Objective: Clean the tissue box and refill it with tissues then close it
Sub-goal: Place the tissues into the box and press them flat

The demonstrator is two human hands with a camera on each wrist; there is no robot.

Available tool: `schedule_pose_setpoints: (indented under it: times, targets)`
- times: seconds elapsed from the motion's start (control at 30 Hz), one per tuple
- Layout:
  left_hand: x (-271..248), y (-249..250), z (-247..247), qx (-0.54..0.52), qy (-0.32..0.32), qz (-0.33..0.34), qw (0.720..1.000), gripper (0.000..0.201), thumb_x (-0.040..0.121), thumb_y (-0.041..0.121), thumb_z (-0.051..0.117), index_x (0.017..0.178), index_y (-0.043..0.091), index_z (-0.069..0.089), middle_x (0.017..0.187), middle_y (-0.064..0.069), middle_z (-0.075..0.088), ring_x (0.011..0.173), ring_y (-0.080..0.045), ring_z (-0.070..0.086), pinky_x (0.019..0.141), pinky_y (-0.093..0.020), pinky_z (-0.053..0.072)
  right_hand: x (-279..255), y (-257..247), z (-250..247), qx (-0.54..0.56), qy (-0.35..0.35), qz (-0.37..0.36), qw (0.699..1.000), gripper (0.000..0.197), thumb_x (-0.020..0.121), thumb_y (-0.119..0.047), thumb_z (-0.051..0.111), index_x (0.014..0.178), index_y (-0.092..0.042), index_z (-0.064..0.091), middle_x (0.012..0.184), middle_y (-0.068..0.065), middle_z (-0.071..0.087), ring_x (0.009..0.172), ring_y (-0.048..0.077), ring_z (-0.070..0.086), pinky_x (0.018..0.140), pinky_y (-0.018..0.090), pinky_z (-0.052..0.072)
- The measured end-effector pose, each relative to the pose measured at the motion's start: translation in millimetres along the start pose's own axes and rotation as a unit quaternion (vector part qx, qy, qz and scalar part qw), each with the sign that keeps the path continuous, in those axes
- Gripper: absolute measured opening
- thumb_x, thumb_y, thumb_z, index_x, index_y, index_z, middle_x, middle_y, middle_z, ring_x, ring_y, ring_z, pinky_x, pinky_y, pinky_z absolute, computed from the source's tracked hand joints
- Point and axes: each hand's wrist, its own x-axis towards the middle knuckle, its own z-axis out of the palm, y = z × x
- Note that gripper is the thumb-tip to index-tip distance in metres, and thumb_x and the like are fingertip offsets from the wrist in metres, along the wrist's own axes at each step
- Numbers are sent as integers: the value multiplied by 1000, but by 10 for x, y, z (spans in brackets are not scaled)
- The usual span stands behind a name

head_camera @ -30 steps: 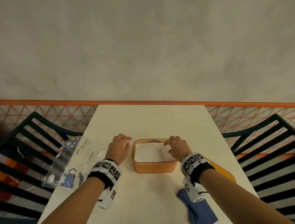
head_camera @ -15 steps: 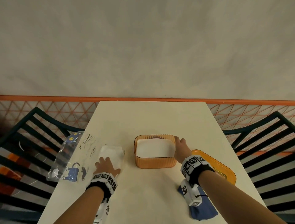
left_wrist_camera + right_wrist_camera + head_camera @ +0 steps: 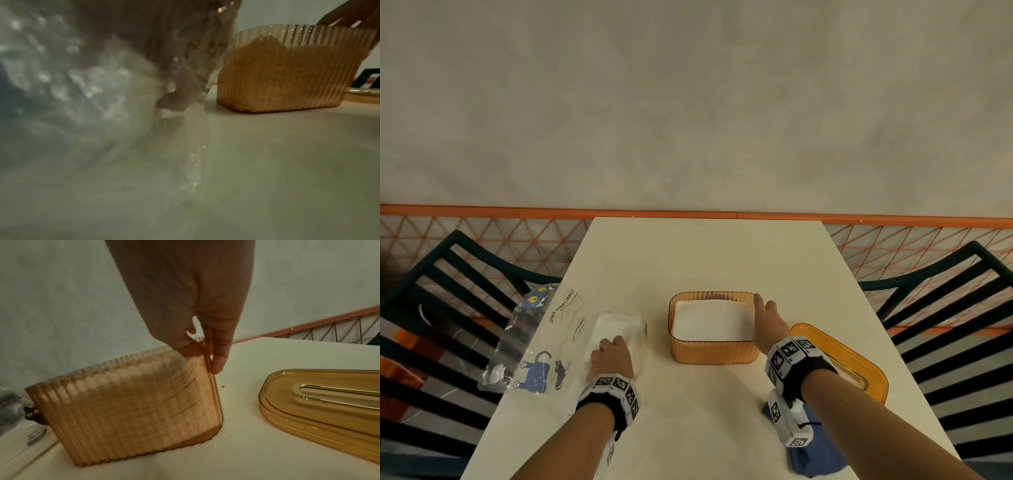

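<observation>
An orange ribbed tissue box (image 3: 714, 353) stands open mid-table, filled with a white tissue stack (image 3: 712, 320). My right hand (image 3: 768, 322) pinches its right end wall at the rim. In the right wrist view the thumb is inside the box (image 3: 133, 402) and the fingers (image 3: 218, 363) are outside. The orange lid (image 3: 839, 359) with a gold slot lies flat to the right. My left hand (image 3: 611, 356) has curled fingers on the white tissues (image 3: 619, 325) left in the clear plastic pack (image 3: 534, 342). Its fingertip (image 3: 174, 97) shows blurred through the film.
A blue cloth (image 3: 815, 455) lies at the near right under my right forearm. Dark slatted chairs (image 3: 448, 308) flank the cream table (image 3: 705, 246) on both sides. A plain wall with an orange strip runs behind the far edge.
My left hand left the box's left side and came back down onto the tissue pack. My right hand slid from over the box to its right wall.
</observation>
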Motion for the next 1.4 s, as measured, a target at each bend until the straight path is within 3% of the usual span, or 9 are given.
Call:
schedule_pose_setpoints:
  times: [0.33, 0.67, 0.8, 0.9, 0.97, 1.1, 1.17, 1.27, 1.4]
  targets:
    - [-59, -2, -48, -4, -12, 15, 1000, 35, 95, 15, 43, 129, 9, 36, 133, -10, 44, 110, -21, 61, 90, -28, 51, -9, -7, -22, -10, -8, -4, 1000, 76, 86, 7, 49, 147, -14, 10, 135, 16, 35, 100, 33, 60, 77, 33, 50]
    - [-164, -272, -638, -123, 51, -8, 991, 38, 98, 9, 31, 135, 5, 39, 138, -14, 48, 126, -30, 48, 104, -39, 39, -3, 44, -31, -9, -20, -29, 999, 77, 87, 4, 49, 148, -13, 5, 135, 17, 36, 102, 31, 59, 78, 32, 51]
    - [-362, -296, -963, -166, 153, 67, 972, 28, 97, 11, 36, 120, 6, 52, 115, -13, 62, 102, -32, 61, 84, -40, 49, -47, 1, -147, -60, 56, -83, 993, 54, 94, -17, 45, 143, -13, 22, 132, 14, 41, 115, 28, 48, 91, 37, 50]
    - [-515, -160, -1139, -196, 206, 123, 951, 27, 96, 13, 39, 119, 8, 54, 109, -13, 63, 95, -34, 62, 77, -41, 50, -109, -248, -325, 79, 86, -125, 985, 36, 98, -27, 38, 127, -7, 48, 122, 14, 54, 112, 30, 54, 94, 36, 46]
    - [-613, 0, -1212, -216, 238, 167, 932, 27, 94, 11, 44, 119, 9, 56, 107, -11, 64, 89, -35, 64, 72, -40, 51, -217, -498, -477, 262, -13, -98, 960, 43, 99, -41, 31, 115, -8, 54, 108, 12, 63, 97, 30, 64, 87, 39, 51]
    - [-716, 246, -1183, -193, 267, 333, 884, 18, 78, 11, 61, 95, 14, 66, 83, 0, 67, 65, -21, 67, 45, -26, 50, -331, -790, -700, 537, -196, 8, 821, 52, 94, -54, 36, 109, -6, 51, 110, 23, 63, 87, 37, 68, 69, 41, 59]
    - [-679, 305, -1053, -196, 241, 390, 867, 27, 81, 22, 46, 101, 18, 64, 93, 3, 66, 76, -15, 66, 54, -24, 54, -330, -778, -780, 561, -199, 1, 803, 44, 95, -34, 48, 122, 0, 46, 119, 25, 58, 94, 38, 66, 69, 42, 59]
    - [-649, 349, -886, -327, 177, 384, 845, 38, 86, 31, 45, 121, 21, 57, 122, 7, 51, 111, -9, 51, 91, -22, 47, -272, -679, -847, 518, -150, -33, 842, 35, 91, 0, 48, 125, 1, 44, 126, 22, 53, 109, 37, 57, 81, 44, 56]
    - [-689, 371, -794, -510, 58, 316, 798, 56, 83, 56, 41, 133, 31, 36, 139, 11, 32, 134, -7, 27, 108, -21, 24, -263, -551, -938, 465, -118, -49, 876, 33, 88, 5, 48, 121, 4, 49, 123, 24, 58, 111, 39, 58, 100, 52, 45]
